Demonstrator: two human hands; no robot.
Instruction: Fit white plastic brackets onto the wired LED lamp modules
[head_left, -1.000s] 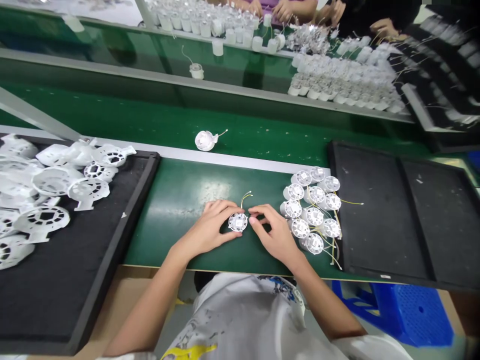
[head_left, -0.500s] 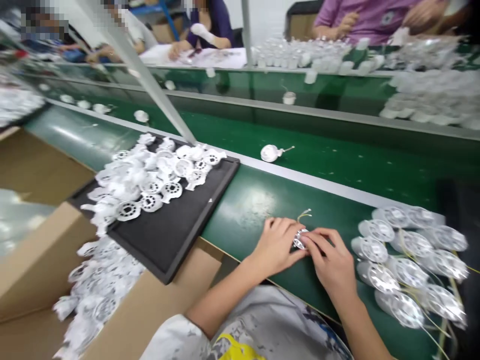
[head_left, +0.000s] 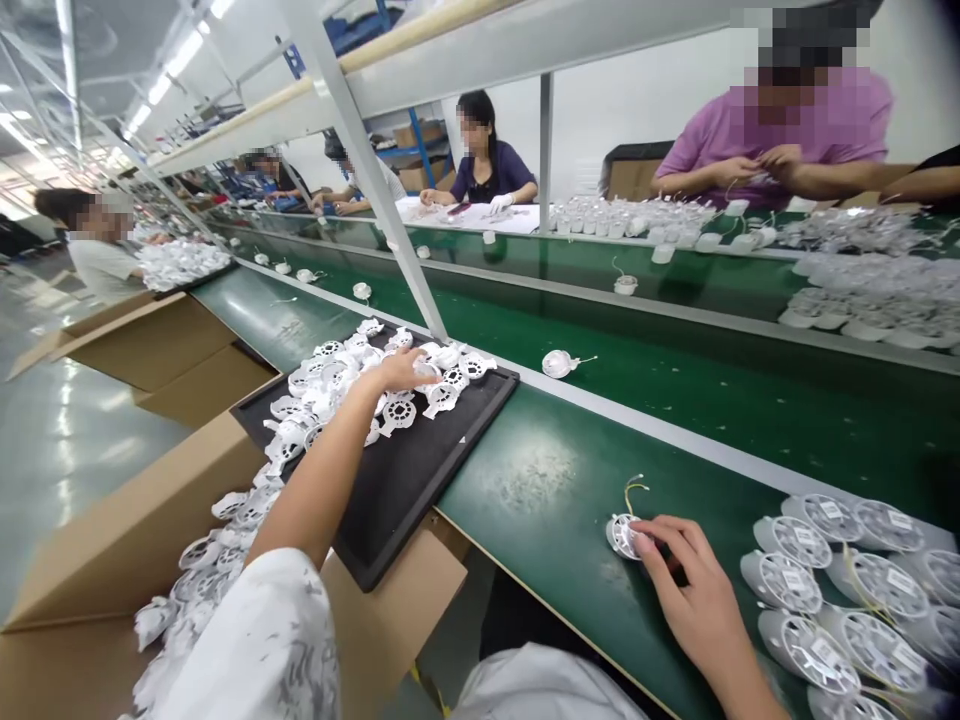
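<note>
My left hand point(head_left: 401, 371) is over the heap of white plastic housings point(head_left: 330, 378) on a black tray point(head_left: 375, 525). Its fingers are apart at the right side of the heap, and whether a fingertip touches a housing I cannot tell. On the green worktop, my right hand point(head_left: 694, 585) pinches the edge of a round silver-white lamp part point(head_left: 622, 537) between thumb and fingers. Thin yellowish wires point(head_left: 635, 485) rise from that part. Right of this hand stand rows of clear-sided round lamp units point(head_left: 806, 645) with labels on their tops and wires among them.
Beyond a pale rail runs a green conveyor point(head_left: 675, 400) carrying a white lamp part with a wire point(head_left: 559, 363). An open cardboard box point(head_left: 142, 525) of more white housings sits at the lower left. A metal post point(head_left: 382, 190) rises behind the tray. Co-workers sit across the line.
My left hand has left the lamp part and moved left to the heap on the tray. My right hand still holds the part. The camera view has tilted up.
</note>
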